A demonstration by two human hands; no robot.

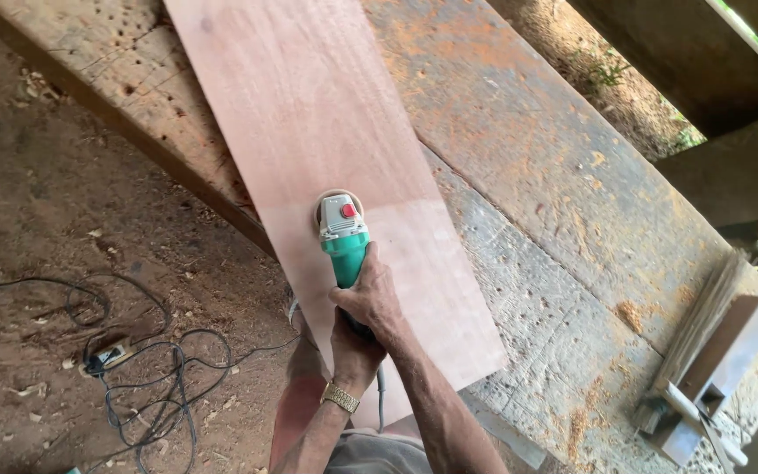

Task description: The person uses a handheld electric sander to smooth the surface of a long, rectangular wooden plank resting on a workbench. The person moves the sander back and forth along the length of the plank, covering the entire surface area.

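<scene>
Sander on board, both hands closed on its body.

I see my right hand wrapped over the green sander, left hand clamped underneath at the rear. Its pad sits flat on the reddish board lying across the counter. My judgement: keep the pad level, pressure light, strokes along the grain, cable trailing clear behind.

Teal-green grinder with grey head and red button, pinkish-red board, orange-dusted grey workbench, gold wristwatch, black cable on brown dirt.
</scene>
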